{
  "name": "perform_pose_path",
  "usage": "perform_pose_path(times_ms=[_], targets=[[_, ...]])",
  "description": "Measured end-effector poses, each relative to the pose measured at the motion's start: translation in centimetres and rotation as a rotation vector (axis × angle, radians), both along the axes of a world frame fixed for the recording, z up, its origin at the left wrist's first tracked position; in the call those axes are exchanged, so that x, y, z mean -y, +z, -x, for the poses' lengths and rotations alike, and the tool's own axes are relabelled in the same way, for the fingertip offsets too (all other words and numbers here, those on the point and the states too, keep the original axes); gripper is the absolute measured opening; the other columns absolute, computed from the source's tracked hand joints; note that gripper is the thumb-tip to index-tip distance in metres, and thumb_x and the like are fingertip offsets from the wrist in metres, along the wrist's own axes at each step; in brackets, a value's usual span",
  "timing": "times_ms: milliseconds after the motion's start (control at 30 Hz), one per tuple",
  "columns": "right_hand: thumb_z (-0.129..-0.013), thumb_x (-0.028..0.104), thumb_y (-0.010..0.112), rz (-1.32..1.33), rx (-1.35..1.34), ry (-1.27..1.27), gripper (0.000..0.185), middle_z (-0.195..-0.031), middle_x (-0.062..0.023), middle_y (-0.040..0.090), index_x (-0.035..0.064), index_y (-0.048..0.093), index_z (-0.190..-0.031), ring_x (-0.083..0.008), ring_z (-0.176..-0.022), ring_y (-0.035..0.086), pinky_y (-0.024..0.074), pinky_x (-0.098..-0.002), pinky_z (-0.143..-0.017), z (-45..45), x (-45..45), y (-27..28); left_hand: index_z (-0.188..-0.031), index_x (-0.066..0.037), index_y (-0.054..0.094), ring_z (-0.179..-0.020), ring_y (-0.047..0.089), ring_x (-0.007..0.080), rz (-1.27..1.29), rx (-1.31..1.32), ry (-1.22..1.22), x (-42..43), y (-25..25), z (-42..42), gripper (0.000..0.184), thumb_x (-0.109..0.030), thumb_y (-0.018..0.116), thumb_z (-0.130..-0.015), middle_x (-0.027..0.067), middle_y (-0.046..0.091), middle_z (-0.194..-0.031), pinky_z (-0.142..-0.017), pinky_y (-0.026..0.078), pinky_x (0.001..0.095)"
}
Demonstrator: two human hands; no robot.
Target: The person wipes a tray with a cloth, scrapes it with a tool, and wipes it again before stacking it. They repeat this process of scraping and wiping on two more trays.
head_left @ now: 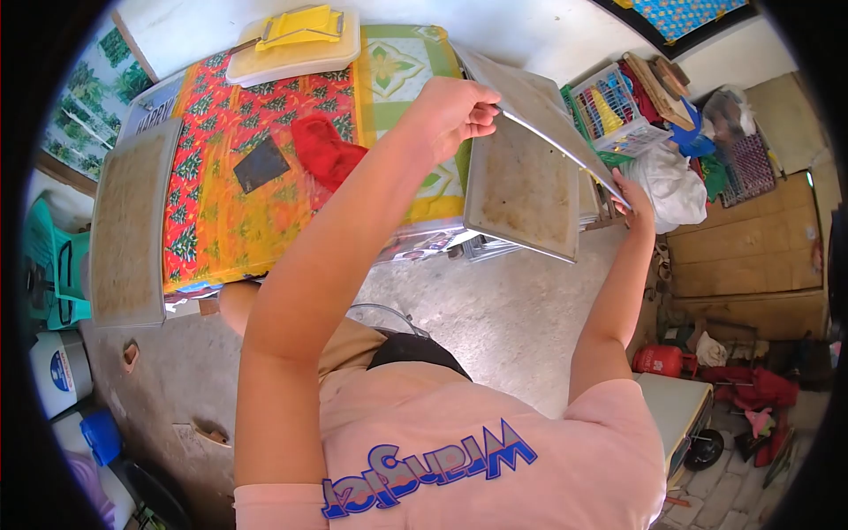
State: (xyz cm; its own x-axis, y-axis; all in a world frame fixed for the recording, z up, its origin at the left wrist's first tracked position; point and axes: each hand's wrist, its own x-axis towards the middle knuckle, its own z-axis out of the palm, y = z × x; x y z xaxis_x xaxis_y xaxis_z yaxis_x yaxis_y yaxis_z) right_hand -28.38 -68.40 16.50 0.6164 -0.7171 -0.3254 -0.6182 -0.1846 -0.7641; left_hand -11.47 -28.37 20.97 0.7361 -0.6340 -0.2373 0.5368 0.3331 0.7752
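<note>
A thin flat tray (565, 146) is held up at the right of the table, seen nearly edge-on. My left hand (459, 115) pinches its near left corner. My right hand (632, 196) grips the edge at its other end. Beneath it lies another stained flat tray (521, 199), which sticks out past the table's edge. On the patterned tablecloth (212, 146) are a red cloth (325, 152) and a dark square piece (261, 164). One more stained board (132, 221) rests at the table's left end.
A white container (296, 62) with a yellow slicer-like tool (302, 26) stands at the table's back. A basket (609, 110) and a white bag (669, 181) are at the right. A low cabinet (671, 406) and a red gas cylinder (658, 360) stand at lower right.
</note>
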Motion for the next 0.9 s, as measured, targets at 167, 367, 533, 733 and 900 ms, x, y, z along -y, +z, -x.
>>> perform_pose_path(times_ms=[167, 367, 533, 733, 900], targets=[[-0.094, 0.044, 0.06, 0.013, 0.003, 0.053, 0.038, -0.059, 0.0041, 0.053, 0.01, 0.064, -0.076, -0.0046, -0.042, 0.04, 0.0256, -0.0213, -0.036, -0.6, -0.4, 1.1, -0.09, -0.002, 0.061, -0.063, 0.055, 0.0136, 0.026, -0.064, 0.005, -0.6, -2.1, 0.0, 0.007, -0.004, 0.066, -0.085, 0.0054, 0.058, -0.075, -0.079, 0.052, 0.0402], [-0.091, 0.055, 0.059, -0.163, 0.066, 0.007, 0.043, -0.063, 0.0057, 0.056, 0.0138, 0.067, -0.086, -0.0061, -0.051, 0.049, 0.032, -0.0191, -0.041, 1.8, -2.5, -3.2, -0.111, 0.0, 0.057, -0.056, 0.055, 0.0138, 0.006, -0.083, -0.04, -1.8, -5.9, 1.0, 0.025, -0.006, 0.061, -0.088, 0.0045, 0.059, -0.078, -0.08, 0.053, 0.0415], [-0.09, 0.072, 0.045, -0.549, 0.683, -0.506, 0.07, -0.109, -0.0044, 0.06, 0.0089, 0.062, -0.115, -0.0202, -0.102, 0.052, 0.0414, -0.0354, -0.081, 5.1, -9.8, -7.3, -0.129, 0.001, 0.048, -0.052, 0.055, 0.0117, 0.012, -0.098, -0.015, -1.4, -7.4, 1.0, 0.042, -0.007, 0.059, -0.089, 0.003, 0.061, -0.082, -0.08, 0.053, 0.0406], [-0.088, 0.075, 0.045, -0.303, 0.587, -0.135, 0.072, -0.118, 0.0011, 0.055, 0.0141, 0.062, -0.124, -0.0159, -0.104, 0.049, 0.0399, -0.0362, -0.082, 6.2, -19.1, -9.8, -0.127, -0.002, 0.052, -0.052, 0.055, 0.0108, -0.008, -0.091, -0.056, -1.7, -7.7, 1.6, 0.039, -0.008, 0.059, -0.089, 0.001, 0.062, -0.081, -0.081, 0.053, 0.0397], [-0.092, 0.047, 0.064, -0.438, 0.763, -0.191, 0.038, -0.101, 0.0034, 0.062, 0.0129, 0.067, -0.109, -0.0107, -0.095, 0.052, 0.0407, -0.0316, -0.078, 4.1, -22.0, -8.0, -0.123, -0.004, 0.056, -0.052, 0.054, 0.0096, -0.042, -0.092, -0.072, -1.9, -8.8, 1.6, 0.034, -0.009, 0.06, -0.089, -0.0005, 0.062, -0.079, -0.08, 0.053, 0.0389]])
